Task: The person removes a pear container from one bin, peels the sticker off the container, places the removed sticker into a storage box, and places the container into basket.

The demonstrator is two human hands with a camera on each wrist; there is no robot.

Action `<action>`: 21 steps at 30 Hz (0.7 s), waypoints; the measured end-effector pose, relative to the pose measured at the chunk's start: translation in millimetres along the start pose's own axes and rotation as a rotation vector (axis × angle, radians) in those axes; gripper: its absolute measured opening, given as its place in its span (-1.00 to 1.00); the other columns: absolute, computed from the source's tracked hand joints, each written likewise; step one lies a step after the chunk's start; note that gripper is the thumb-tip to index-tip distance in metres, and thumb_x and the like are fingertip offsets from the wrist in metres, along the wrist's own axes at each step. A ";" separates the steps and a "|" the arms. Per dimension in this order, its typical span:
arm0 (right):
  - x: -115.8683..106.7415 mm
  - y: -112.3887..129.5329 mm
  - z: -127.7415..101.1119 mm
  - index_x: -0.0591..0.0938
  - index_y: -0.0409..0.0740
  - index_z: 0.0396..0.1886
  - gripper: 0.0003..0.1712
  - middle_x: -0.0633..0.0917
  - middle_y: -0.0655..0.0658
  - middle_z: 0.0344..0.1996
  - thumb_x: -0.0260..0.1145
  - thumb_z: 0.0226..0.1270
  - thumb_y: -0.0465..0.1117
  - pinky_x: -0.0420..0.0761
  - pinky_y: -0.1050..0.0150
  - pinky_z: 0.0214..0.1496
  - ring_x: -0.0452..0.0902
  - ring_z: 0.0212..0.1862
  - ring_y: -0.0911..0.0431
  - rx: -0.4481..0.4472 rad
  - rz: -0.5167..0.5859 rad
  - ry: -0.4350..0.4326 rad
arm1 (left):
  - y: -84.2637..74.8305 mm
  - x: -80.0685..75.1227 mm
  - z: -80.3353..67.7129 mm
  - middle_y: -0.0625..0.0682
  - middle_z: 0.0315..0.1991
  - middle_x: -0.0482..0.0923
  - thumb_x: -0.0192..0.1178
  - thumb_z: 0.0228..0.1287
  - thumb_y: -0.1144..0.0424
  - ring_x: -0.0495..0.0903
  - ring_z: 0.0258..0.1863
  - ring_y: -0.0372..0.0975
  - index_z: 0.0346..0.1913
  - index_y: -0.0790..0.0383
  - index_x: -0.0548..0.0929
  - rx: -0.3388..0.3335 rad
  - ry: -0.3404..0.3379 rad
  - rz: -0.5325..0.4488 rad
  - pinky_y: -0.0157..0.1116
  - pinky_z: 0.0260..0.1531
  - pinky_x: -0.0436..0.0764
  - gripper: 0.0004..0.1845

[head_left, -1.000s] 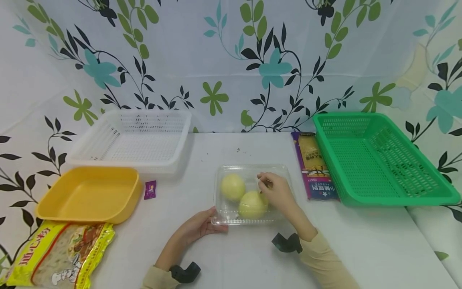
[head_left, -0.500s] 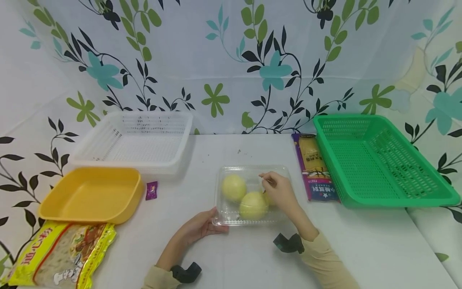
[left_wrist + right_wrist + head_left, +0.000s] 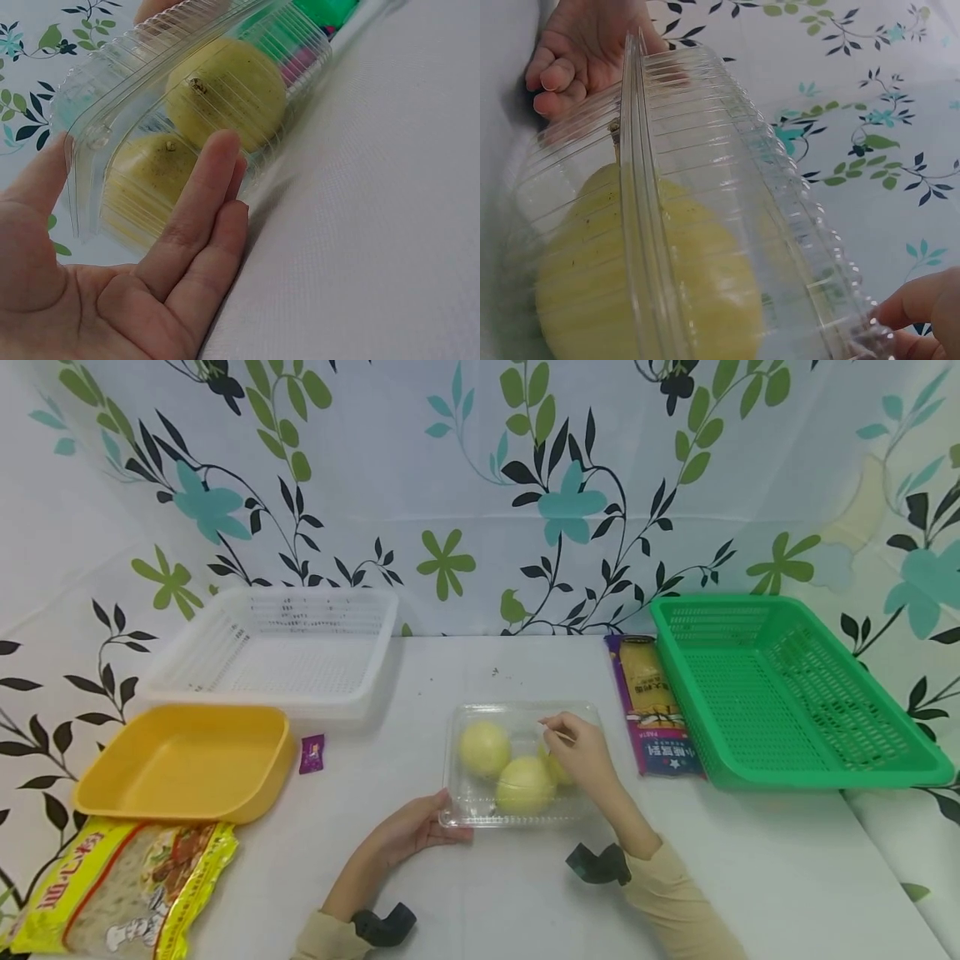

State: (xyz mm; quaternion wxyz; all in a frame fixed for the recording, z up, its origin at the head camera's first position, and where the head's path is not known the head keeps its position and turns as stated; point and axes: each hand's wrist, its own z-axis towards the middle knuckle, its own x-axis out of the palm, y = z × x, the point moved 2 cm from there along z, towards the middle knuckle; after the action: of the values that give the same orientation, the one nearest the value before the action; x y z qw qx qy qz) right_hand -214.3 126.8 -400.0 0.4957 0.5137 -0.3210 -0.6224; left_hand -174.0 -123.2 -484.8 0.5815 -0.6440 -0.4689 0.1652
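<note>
A clear plastic clamshell box [image 3: 471, 792] lies closed on the white table, with three pale yellow pears inside. Two pears, the left one [image 3: 484, 749] and the front one [image 3: 527, 786], show well; a third [image 3: 557, 766] is partly behind my right hand. My left hand [image 3: 422, 829] holds the near left corner, thumb on the rim and fingers along the side wall [image 3: 214, 240]. Over the right part of the lid, my right hand [image 3: 581, 756] has thumb and index bent together, pinching at the lid's ridged plastic [image 3: 802, 240]. What exactly lies between those fingertips is hard to see.
At the left are a white basket [image 3: 367, 687], a yellow tray [image 3: 180, 760], a small purple packet [image 3: 312, 753] and a yellow food bag [image 3: 123, 885]. A pasta pack [image 3: 652, 702] lies beside the green basket [image 3: 825, 772] on the right. A patterned cloth [image 3: 480, 485] hangs behind.
The right hand has shifted very slightly on the lid, and more of the third pear now shows. The left hand and the box have stayed in place.
</note>
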 end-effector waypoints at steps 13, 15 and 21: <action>-0.3 -0.8 -0.6 0.52 -0.48 -0.36 -0.91 0.57 -0.38 -0.22 0.13 0.20 -0.47 0.44 0.11 0.01 0.44 -0.01 -0.19 0.032 0.016 -0.012 | 1.4 -0.6 0.6 0.40 -0.06 0.45 -0.16 0.39 0.06 0.52 -0.10 0.06 0.20 0.66 0.08 -0.010 0.001 -0.009 -0.13 -0.02 0.40 -0.34; 0.2 -1.0 -0.8 0.52 -0.48 -0.36 -0.91 0.57 -0.37 -0.22 0.13 0.20 -0.46 0.44 0.11 0.01 0.44 -0.01 -0.19 0.031 0.022 -0.016 | 1.8 -1.0 0.3 0.40 -0.07 0.45 -0.17 0.40 0.07 0.52 -0.10 0.06 0.19 0.67 0.08 -0.008 0.001 -0.009 -0.13 -0.02 0.40 -0.35; 0.1 -1.6 -0.4 0.54 -0.39 -0.35 -0.91 0.60 -0.26 -0.25 0.14 0.23 -0.40 0.46 0.17 0.00 0.46 -0.02 -0.10 0.003 0.001 -0.029 | 1.5 -0.7 0.8 0.40 -0.07 0.44 -0.18 0.41 0.09 0.52 -0.11 0.07 0.18 0.69 0.08 0.001 -0.006 -0.014 -0.12 -0.02 0.40 -0.37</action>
State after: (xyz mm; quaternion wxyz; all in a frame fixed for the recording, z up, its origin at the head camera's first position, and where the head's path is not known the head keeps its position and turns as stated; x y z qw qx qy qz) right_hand -214.4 127.2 -401.6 0.4906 0.5051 -0.3295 -0.6289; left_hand -174.3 -123.1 -486.7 0.5816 -0.6398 -0.4751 0.1634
